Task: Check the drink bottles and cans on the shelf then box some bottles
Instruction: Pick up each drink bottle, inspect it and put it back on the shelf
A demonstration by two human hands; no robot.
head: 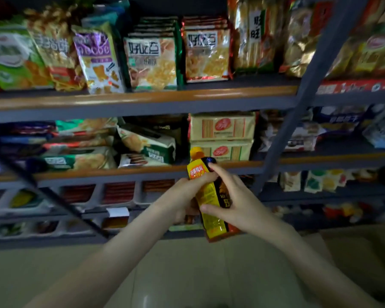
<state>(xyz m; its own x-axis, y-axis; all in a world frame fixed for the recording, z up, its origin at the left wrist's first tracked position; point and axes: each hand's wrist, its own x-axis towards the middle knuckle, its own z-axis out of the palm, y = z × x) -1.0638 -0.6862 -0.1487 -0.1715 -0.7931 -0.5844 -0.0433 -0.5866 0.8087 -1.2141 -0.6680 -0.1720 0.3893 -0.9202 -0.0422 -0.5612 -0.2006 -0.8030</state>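
Snack-packed shelving (142, 96) is lining a dim shop aisle, and a person is holding a drink bottle (209, 203) up in front of it.
The left hand (182, 196) is wrapping round the bottle's upper body and the right hand (236, 203) is gripping its yellow label. Its yellow cap is reaching the shelving's board of cracker packets (222, 126).

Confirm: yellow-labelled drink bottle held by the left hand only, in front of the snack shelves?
Wrong on hands: head view shows both the left hand and right hand gripping the yellow-labelled drink bottle, in front of the snack shelves.
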